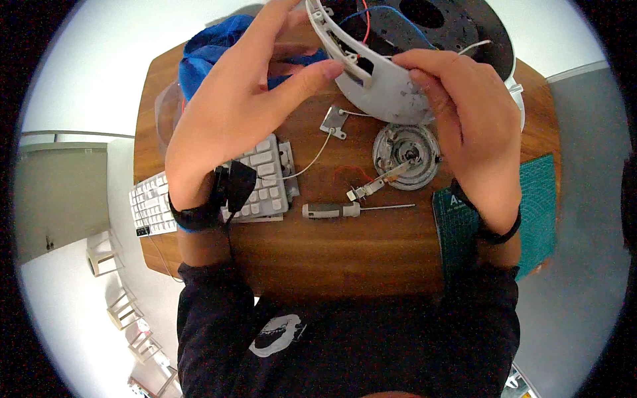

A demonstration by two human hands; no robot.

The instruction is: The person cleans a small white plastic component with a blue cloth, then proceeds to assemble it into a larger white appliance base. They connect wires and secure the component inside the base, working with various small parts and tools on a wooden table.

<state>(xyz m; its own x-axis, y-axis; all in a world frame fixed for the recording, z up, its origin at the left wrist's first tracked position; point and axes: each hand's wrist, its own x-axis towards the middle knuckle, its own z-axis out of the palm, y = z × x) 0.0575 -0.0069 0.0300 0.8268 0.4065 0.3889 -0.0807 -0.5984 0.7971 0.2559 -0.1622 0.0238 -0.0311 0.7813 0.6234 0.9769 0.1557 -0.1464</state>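
White shell point(381, 93) (curved) slants lengthwise — near end rightward.

A brown wooden tabletop point(345, 259) is filling the middle; pale seats point(91, 263) are standing at lower left, below a grey-green panel point(63, 192).

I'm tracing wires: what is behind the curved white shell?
Past the rim of the curved white shell, a red wire, a blue wire and a black round part show. What the shell covers cannot be seen.
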